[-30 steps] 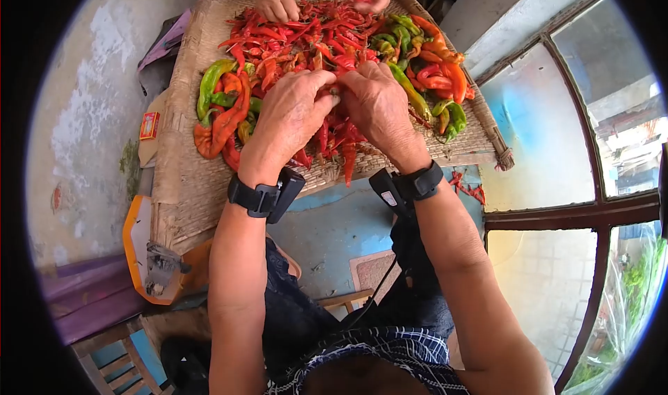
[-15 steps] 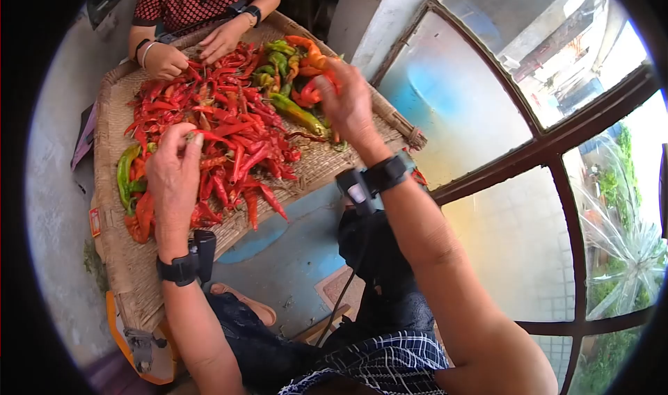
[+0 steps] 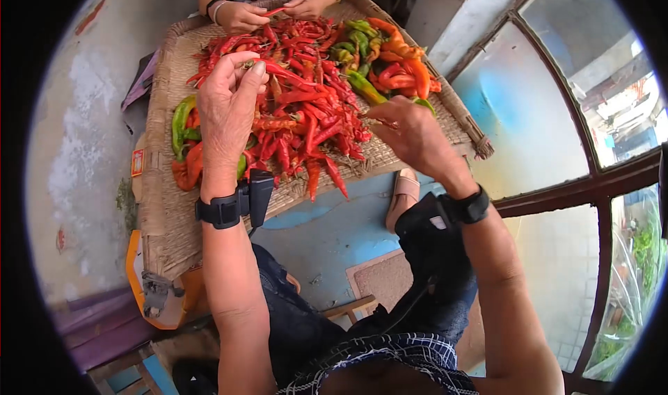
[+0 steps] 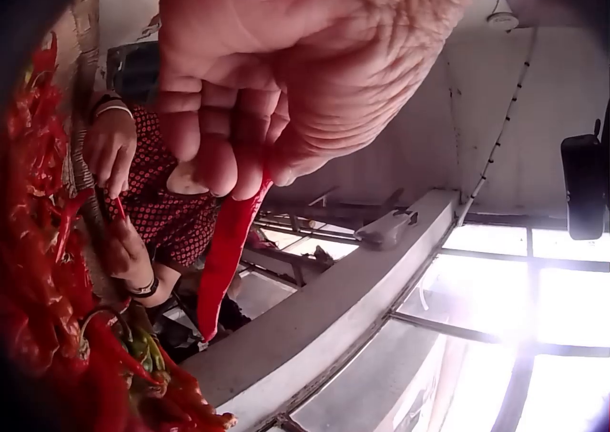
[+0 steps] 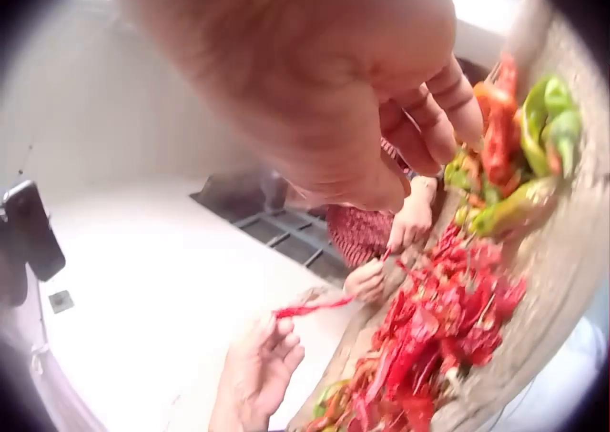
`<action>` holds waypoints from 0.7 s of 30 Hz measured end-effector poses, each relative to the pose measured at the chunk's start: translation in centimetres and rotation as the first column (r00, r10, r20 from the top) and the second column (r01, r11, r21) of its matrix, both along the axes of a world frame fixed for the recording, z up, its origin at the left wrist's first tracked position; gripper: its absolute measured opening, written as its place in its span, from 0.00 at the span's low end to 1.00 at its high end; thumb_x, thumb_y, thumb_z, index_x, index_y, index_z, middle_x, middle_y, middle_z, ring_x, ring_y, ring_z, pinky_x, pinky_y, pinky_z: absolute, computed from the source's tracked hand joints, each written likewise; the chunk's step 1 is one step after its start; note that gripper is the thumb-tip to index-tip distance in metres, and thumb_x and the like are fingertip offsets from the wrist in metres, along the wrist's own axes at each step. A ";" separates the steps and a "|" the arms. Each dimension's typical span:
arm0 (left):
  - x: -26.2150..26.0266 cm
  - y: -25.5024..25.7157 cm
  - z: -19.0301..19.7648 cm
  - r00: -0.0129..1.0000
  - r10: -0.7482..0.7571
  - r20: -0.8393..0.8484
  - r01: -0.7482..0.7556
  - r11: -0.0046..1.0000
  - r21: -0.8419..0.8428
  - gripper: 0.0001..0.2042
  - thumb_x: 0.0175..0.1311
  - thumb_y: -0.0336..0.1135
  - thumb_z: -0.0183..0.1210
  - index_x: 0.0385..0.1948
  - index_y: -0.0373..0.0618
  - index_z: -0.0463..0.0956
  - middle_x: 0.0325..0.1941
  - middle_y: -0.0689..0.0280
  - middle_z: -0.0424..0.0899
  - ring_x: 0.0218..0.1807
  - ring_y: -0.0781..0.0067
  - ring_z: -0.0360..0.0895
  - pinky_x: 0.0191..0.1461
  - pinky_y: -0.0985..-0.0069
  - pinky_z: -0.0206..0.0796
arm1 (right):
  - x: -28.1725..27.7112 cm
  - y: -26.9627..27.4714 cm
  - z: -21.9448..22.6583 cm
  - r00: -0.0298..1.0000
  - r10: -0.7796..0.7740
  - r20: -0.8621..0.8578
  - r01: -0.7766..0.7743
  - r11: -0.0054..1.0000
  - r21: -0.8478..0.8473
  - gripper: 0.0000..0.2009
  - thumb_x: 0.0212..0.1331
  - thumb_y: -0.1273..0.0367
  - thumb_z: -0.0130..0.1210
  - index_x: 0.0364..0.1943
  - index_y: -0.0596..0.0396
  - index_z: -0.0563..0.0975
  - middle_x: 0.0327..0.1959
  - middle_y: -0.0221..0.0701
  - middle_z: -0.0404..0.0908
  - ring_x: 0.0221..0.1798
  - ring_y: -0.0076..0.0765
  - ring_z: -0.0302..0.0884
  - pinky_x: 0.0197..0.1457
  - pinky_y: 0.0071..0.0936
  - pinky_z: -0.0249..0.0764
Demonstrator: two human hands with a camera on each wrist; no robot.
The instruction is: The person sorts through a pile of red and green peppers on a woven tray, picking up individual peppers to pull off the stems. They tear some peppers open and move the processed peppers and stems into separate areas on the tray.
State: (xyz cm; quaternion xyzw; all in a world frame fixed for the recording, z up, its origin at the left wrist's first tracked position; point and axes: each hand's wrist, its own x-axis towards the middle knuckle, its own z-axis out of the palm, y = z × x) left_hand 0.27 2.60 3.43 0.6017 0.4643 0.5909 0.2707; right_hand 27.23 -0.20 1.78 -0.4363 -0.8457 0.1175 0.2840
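Note:
A slim red pepper (image 3: 285,73) (image 4: 229,261) is pinched by its stem end between the thumb and fingertips of my left hand (image 3: 228,117) (image 4: 315,60), raised over the left part of the red pepper pile (image 3: 313,127). In the right wrist view that pepper (image 5: 313,308) extends from the left hand (image 5: 257,370). My right hand (image 3: 417,138) (image 5: 324,89) hovers at the pile's right front, its fingers loosely bent; the right wrist view shows no pepper in it.
All peppers lie on a woven mat (image 3: 170,228). Green and orange peppers (image 3: 400,65) are heaped at its back right, others (image 3: 184,138) at its left. Across it, another person's hands (image 3: 240,17) hold a red pepper. A framed window (image 3: 529,110) stands at the right.
From working together over the pile, my hands have moved apart. My right hand went out over the orange peppers, then came back toward the front. The left still holds a pepper. The head view has shifted.

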 end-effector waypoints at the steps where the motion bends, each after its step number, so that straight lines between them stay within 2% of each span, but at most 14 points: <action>1: -0.3 0.0 0.0 1.000 0.002 0.016 -0.002 1.000 -0.018 0.12 0.67 0.36 0.57 0.45 0.37 0.75 0.31 0.66 0.82 0.34 0.82 0.78 0.42 0.82 0.71 | -1.3 0.2 -0.2 1.000 -0.013 -0.014 0.012 0.998 -0.063 0.11 0.58 0.70 0.57 0.43 0.60 0.79 0.38 0.43 0.79 0.41 0.47 0.79 0.45 0.35 0.75; 4: -1.0 0.6 -0.3 0.992 0.081 0.094 -0.085 0.996 0.034 0.11 0.67 0.36 0.57 0.45 0.38 0.75 0.31 0.66 0.82 0.35 0.82 0.78 0.42 0.83 0.71 | -3.8 1.7 -2.0 0.997 0.058 -0.045 -0.063 0.989 -0.130 0.12 0.57 0.70 0.58 0.44 0.57 0.79 0.40 0.43 0.79 0.42 0.49 0.78 0.47 0.37 0.75; 5: -1.8 1.1 -0.5 0.990 0.118 0.081 -0.122 0.992 0.036 0.12 0.68 0.35 0.56 0.47 0.37 0.74 0.36 0.64 0.83 0.39 0.80 0.79 0.45 0.82 0.70 | -4.3 1.9 -2.7 0.997 0.059 -0.049 -0.065 0.989 -0.133 0.12 0.57 0.70 0.58 0.44 0.57 0.79 0.40 0.43 0.79 0.42 0.49 0.78 0.47 0.37 0.75; 6: -2.7 1.4 -0.8 0.990 0.118 0.077 -0.121 0.992 0.033 0.12 0.68 0.35 0.56 0.47 0.37 0.74 0.36 0.64 0.83 0.39 0.80 0.79 0.45 0.82 0.70 | -4.7 1.9 -3.4 0.997 0.064 -0.033 -0.066 0.996 -0.062 0.14 0.54 0.71 0.59 0.45 0.56 0.78 0.40 0.42 0.78 0.43 0.49 0.77 0.47 0.38 0.75; 8: -3.6 2.2 -1.2 0.964 0.263 -0.032 -0.256 0.955 0.149 0.18 0.67 0.35 0.56 0.55 0.38 0.70 0.46 0.55 0.83 0.48 0.69 0.79 0.53 0.75 0.70 | -5.6 1.8 -3.8 0.999 0.052 -0.016 -0.052 0.999 0.007 0.16 0.52 0.71 0.61 0.47 0.54 0.78 0.40 0.41 0.77 0.44 0.49 0.77 0.47 0.38 0.75; 9: -3.8 2.0 -1.5 0.920 0.328 -0.214 -0.299 0.941 0.156 0.25 0.66 0.38 0.55 0.62 0.38 0.62 0.58 0.47 0.75 0.59 0.56 0.74 0.62 0.66 0.64 | -5.8 1.6 -3.9 0.999 0.030 0.036 -0.031 0.999 0.031 0.14 0.51 0.71 0.60 0.43 0.54 0.78 0.38 0.40 0.77 0.44 0.49 0.76 0.46 0.39 0.75; 10: -4.2 1.9 -1.9 0.837 0.379 -0.394 -0.347 0.925 0.152 0.29 0.65 0.41 0.54 0.65 0.39 0.57 0.63 0.43 0.69 0.64 0.48 0.68 0.66 0.62 0.59 | -6.0 1.7 -3.8 0.995 0.002 0.098 -0.008 0.998 0.064 0.11 0.49 0.71 0.59 0.40 0.54 0.78 0.36 0.40 0.76 0.45 0.50 0.75 0.46 0.40 0.75; 11: -4.5 2.0 -2.3 0.812 0.342 -0.472 -0.308 0.939 0.151 0.28 0.66 0.41 0.53 0.65 0.39 0.59 0.63 0.43 0.69 0.64 0.48 0.68 0.66 0.62 0.59 | -6.1 2.1 -4.4 0.987 -0.011 0.161 -0.011 0.991 0.136 0.18 0.46 0.72 0.62 0.46 0.50 0.77 0.37 0.37 0.74 0.46 0.47 0.75 0.45 0.41 0.75; 12: -4.4 1.9 -2.6 0.784 0.301 -0.544 -0.261 0.953 0.151 0.27 0.66 0.41 0.52 0.64 0.38 0.60 0.62 0.44 0.70 0.63 0.48 0.68 0.65 0.62 0.59 | -6.4 2.2 -4.4 0.985 -0.016 0.172 -0.004 0.993 0.115 0.18 0.46 0.73 0.60 0.45 0.48 0.78 0.36 0.37 0.74 0.45 0.47 0.75 0.44 0.41 0.75; 14: -3.3 0.4 -1.8 0.719 0.127 -0.684 -0.151 0.988 0.024 0.23 0.67 0.39 0.51 0.61 0.38 0.65 0.60 0.48 0.73 0.60 0.50 0.70 0.63 0.62 0.60 | -6.6 2.3 -4.7 0.993 -0.024 0.112 0.004 0.985 0.175 0.13 0.47 0.72 0.57 0.40 0.50 0.79 0.34 0.38 0.73 0.41 0.48 0.74 0.43 0.40 0.74; 16: -1.1 -0.7 -1.2 0.778 -0.173 -0.604 0.034 0.971 -0.235 0.18 0.66 0.36 0.52 0.56 0.38 0.71 0.57 0.53 0.75 0.57 0.52 0.71 0.62 0.62 0.61 | -7.0 2.3 -5.0 0.994 -0.069 0.091 0.047 0.974 0.220 0.10 0.44 0.70 0.58 0.34 0.54 0.79 0.33 0.40 0.74 0.41 0.48 0.75 0.44 0.40 0.74; 18: 0.5 -2.0 -1.3 0.625 -0.214 -0.751 0.140 0.977 -0.161 0.16 0.64 0.33 0.53 0.52 0.38 0.73 0.54 0.55 0.77 0.57 0.52 0.71 0.62 0.63 0.61 | -7.0 1.9 -4.8 0.994 -0.089 0.069 0.071 0.972 0.226 0.08 0.45 0.70 0.57 0.32 0.55 0.78 0.34 0.41 0.75 0.42 0.47 0.75 0.45 0.38 0.74; 19: 0.6 -1.9 -2.1 0.595 -0.232 -0.770 0.164 0.972 -0.166 0.15 0.63 0.32 0.54 0.50 0.39 0.73 0.54 0.54 0.77 0.58 0.52 0.70 0.62 0.63 0.60 | -6.8 1.8 -4.6 0.990 -0.095 0.103 0.074 0.979 0.189 0.10 0.44 0.70 0.59 0.33 0.55 0.78 0.37 0.41 0.76 0.45 0.46 0.74 0.46 0.38 0.75; 21: 0.9 -1.6 -2.6 0.569 -0.210 -0.795 0.166 0.976 -0.139 0.11 0.62 0.29 0.54 0.44 0.37 0.74 0.44 0.53 0.78 0.49 0.52 0.74 0.53 0.61 0.64 | -6.6 1.7 -4.8 0.982 -0.130 0.138 0.109 0.982 0.152 0.11 0.44 0.71 0.60 0.35 0.55 0.78 0.39 0.41 0.76 0.48 0.44 0.73 0.47 0.37 0.75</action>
